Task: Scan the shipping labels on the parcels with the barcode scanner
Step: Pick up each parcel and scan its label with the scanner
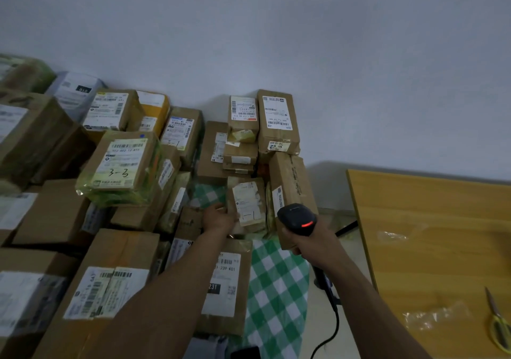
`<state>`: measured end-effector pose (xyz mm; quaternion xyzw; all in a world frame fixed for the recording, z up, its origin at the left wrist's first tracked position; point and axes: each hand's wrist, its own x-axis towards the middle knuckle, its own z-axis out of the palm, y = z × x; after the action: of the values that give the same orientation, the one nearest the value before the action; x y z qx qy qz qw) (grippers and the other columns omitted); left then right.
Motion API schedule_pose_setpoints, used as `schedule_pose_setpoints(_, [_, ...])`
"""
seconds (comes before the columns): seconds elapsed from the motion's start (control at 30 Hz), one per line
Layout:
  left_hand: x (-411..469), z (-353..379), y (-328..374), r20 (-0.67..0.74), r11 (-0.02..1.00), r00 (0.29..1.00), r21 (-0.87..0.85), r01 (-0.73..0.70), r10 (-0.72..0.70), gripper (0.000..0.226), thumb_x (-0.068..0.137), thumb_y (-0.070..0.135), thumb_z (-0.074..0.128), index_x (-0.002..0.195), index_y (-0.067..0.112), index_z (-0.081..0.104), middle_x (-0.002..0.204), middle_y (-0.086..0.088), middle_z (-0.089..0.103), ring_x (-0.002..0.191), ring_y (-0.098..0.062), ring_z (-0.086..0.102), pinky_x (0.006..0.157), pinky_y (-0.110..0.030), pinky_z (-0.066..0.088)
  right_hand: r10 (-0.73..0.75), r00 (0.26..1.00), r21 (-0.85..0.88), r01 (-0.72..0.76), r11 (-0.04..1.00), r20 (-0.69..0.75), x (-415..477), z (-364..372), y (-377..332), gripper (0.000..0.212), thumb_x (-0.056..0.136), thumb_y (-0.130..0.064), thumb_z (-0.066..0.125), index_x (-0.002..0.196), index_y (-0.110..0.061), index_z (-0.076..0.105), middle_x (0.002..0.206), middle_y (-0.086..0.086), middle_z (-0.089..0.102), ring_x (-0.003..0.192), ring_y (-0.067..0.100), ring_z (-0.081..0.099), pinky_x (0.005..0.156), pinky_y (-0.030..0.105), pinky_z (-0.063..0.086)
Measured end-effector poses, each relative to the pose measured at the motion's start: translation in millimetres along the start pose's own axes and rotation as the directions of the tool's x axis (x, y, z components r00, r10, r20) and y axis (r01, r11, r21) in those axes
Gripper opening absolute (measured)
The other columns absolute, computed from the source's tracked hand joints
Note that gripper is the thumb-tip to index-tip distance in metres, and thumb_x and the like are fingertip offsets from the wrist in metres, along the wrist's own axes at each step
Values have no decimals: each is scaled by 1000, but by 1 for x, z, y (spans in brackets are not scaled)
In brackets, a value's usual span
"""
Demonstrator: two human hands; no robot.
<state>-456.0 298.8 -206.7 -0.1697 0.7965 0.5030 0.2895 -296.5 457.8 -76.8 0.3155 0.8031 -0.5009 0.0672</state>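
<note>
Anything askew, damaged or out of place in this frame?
Yes. The small parcel gripped by the left hand has a creased, patchy label. The tall box behind the scanner stands tilted, and the parcel marked 3-3 sits crooked on the pile. Clear plastic scraps litter the wooden table.

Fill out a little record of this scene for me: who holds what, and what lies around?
Left hand: at the left edge of a small parcel; grip unclear
Right hand: grips the barcode scanner, red light on
Scanner aim: roughly toward that parcel
Pile: taped cardboard parcels against the wall
Underneath: green checked cloth
At right: wooden table with scissors
</note>
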Motion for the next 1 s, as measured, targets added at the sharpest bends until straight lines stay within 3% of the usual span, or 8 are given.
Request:
schedule_pose_setpoints(0.17, [-4,-10,5,-83,998,996,-53,-26,21,28,95,-5,57,114,5,75,122,-14,71,118,-31,64,91,-28,49,-1,1000,33,0,999,21,-2,2,2,15,90,-36,77,102,-35,69,83,-10,76,68,8,73,57,19,54])
schedule_pose_setpoints(0.27, [-14,-10,11,51,998,998,54,-34,31,37,94,7,71,131,9,64,132,-13,66,125,-32,61,95,-32,48,-4,999,33,3,999,33,-1,2,4,17,90,-32,78,104,-35,69,87,-8,76,72,8,73,66,28,62])
schedule_pose_setpoints(0.43, [-13,-3,16,290,995,957,83,-50,24,55,85,20,85,134,15,61,137,-8,66,125,-27,63,108,-44,51,-36,999,12,36,999,37,-2,2,2,13,92,-29,76,92,-37,66,84,-8,74,66,4,70,56,17,55])
schedule_pose_setpoints(0.57, [-18,-2,20,256,1000,967,-6,-3,5,82,85,33,84,148,40,31,142,-5,55,122,-33,61,106,-52,50,-34,999,-9,34,999,31,-2,-2,5,15,92,-33,75,101,-37,64,91,-11,73,66,-3,69,50,8,44])
schedule_pose_setpoints(0.67, [-21,-4,22,265,998,964,-57,-8,23,83,82,26,85,142,44,31,148,-9,51,119,-34,61,103,-54,52,-21,999,-21,22,1000,24,2,-1,9,21,90,-33,76,108,-34,65,94,-9,74,69,-1,70,53,13,49])
schedule_pose_setpoints(0.8, [-30,-8,24,171,989,980,-121,-82,102,76,85,9,81,143,34,40,146,-9,53,115,-26,60,86,-36,54,-1,999,12,0,1000,32,5,2,12,30,86,-42,79,113,-34,66,94,-9,75,74,5,73,61,23,56])
schedule_pose_setpoints(0.9, [-47,-15,23,70,973,976,-114,-199,208,73,87,20,80,145,39,42,145,-4,51,123,-27,58,92,-42,57,18,1000,-16,-18,1000,21,6,5,17,36,86,-43,78,119,-34,64,101,-10,74,79,8,73,61,21,53])
schedule_pose_setpoints(1.0, [-71,-30,20,19,949,959,-146,-278,284,69,91,33,75,148,46,38,145,-1,49,117,-20,60,79,-31,55,24,1000,14,-25,1000,9,2,6,16,35,89,-39,77,120,-32,63,105,-7,74,80,10,74,56,16,52])
